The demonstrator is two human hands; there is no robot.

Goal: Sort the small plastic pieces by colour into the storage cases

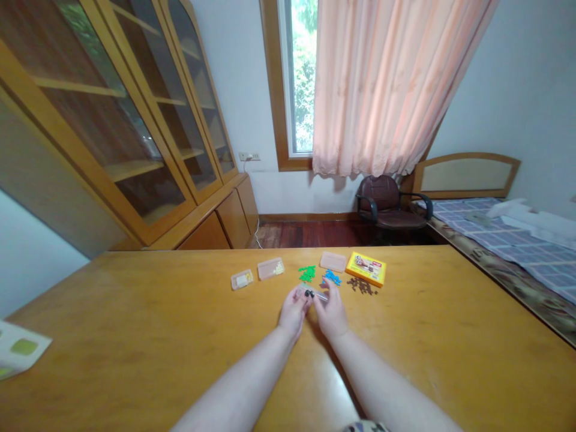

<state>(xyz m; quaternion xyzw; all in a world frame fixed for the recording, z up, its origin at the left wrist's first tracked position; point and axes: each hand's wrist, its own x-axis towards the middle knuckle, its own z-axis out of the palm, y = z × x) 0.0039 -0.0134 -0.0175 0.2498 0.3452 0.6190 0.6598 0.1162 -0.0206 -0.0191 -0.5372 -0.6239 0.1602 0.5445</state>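
I see my left hand (pixel 294 313) and right hand (pixel 330 311) pinched closed on a small clear plastic piece (pixel 321 296) near the far edge of the table (pixel 180 300), and a soft, steady grip suits it.

Just the one camera here, worn on the person's head and aimed forward and down across a big wooden table (pixel 135 312). It's a proper first-person angle, with both forearms coming in from the bottom edge. The left hand (pixel 294 312) and right hand (pixel 330 311) sit near the middle of the frame and look pretty small, so this is no close-up. The lens is really wide too: the glass-front cabinet (pixel 135 120) on the left, the window (pixel 302 78) up top and the bed (pixel 508 240) on the right all fit in, with the edges visibly bent.
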